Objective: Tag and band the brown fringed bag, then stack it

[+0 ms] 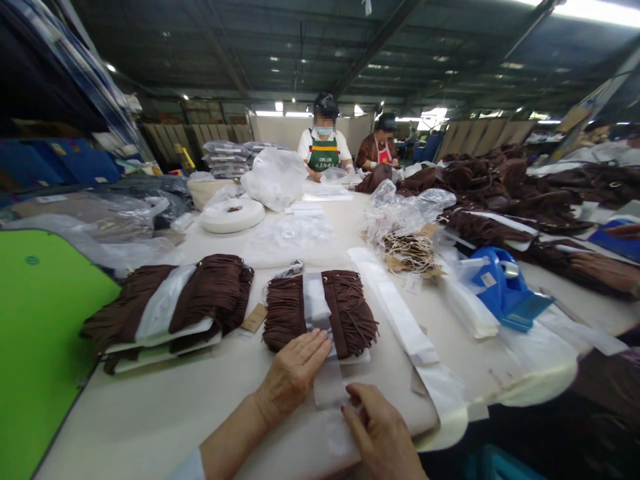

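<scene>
A dark brown fringed bundle [350,313] lies on the table in front of me, with a white strip [315,297] across its middle. My left hand [295,373] presses flat on the bundle's near edge, fingers stretched out over the strip. From under those fingers a translucent strip [327,390] runs down the table towards me. My right hand [383,433] is at the right of this strip, thumb and forefinger apart and the other fingers curled; nothing shows between them. A brown tag [254,318] lies left of the bundle.
Stacked fringed bundles [200,293] lie left, by a green panel [45,347]. To the right are a blue tape dispenser [500,287], stringed tags [413,253] and brown goods [480,177]. A white roll [233,215] sits further back. Two people work across the table; another hand [607,270] shows far right.
</scene>
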Motion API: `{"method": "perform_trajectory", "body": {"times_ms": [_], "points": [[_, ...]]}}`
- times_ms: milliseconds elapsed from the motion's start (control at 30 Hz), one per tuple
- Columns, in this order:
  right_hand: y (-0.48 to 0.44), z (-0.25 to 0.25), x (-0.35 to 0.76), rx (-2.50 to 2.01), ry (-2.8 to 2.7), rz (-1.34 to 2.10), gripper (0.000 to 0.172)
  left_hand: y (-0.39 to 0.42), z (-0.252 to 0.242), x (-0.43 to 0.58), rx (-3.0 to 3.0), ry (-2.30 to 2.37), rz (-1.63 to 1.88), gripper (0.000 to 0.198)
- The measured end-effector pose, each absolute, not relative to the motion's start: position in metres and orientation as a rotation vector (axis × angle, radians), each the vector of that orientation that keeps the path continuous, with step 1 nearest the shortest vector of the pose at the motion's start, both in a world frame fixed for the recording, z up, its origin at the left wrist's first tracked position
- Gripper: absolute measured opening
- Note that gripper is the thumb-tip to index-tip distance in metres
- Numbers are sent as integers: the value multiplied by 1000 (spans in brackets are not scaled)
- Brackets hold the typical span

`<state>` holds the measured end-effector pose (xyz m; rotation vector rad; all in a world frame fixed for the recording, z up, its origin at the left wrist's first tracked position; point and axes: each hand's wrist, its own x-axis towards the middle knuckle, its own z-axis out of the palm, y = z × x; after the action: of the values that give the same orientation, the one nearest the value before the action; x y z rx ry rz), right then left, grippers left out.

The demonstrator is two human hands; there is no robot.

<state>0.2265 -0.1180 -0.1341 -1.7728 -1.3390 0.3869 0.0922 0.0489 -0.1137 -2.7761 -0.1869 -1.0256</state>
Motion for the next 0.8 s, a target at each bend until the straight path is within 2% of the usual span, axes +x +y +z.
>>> {"method": "perform_trajectory", "body": {"times_ms": [100, 233, 300, 500, 800], "points": [[-115, -130, 234, -1690, -1441, 207, 23, 48, -113, 93, -2756, -185, -1041, 40], [-94, -110, 249, -1517, -1748, -341, 38, 45, -111, 94, -2738, -211, -1045, 36], [-80, -100, 252, -1396, -1900, -486, 38, 43, -110, 94, -2744, -240, -1044, 34], [-59, -96, 257, -1129, -2044, -523, 27, 43, -108, 92, -2801, -293, -1042, 34], [-59, -129, 260, -1005, -1803, -582, 26, 45, -102, 93, -2849, -282, -930, 39]]}}
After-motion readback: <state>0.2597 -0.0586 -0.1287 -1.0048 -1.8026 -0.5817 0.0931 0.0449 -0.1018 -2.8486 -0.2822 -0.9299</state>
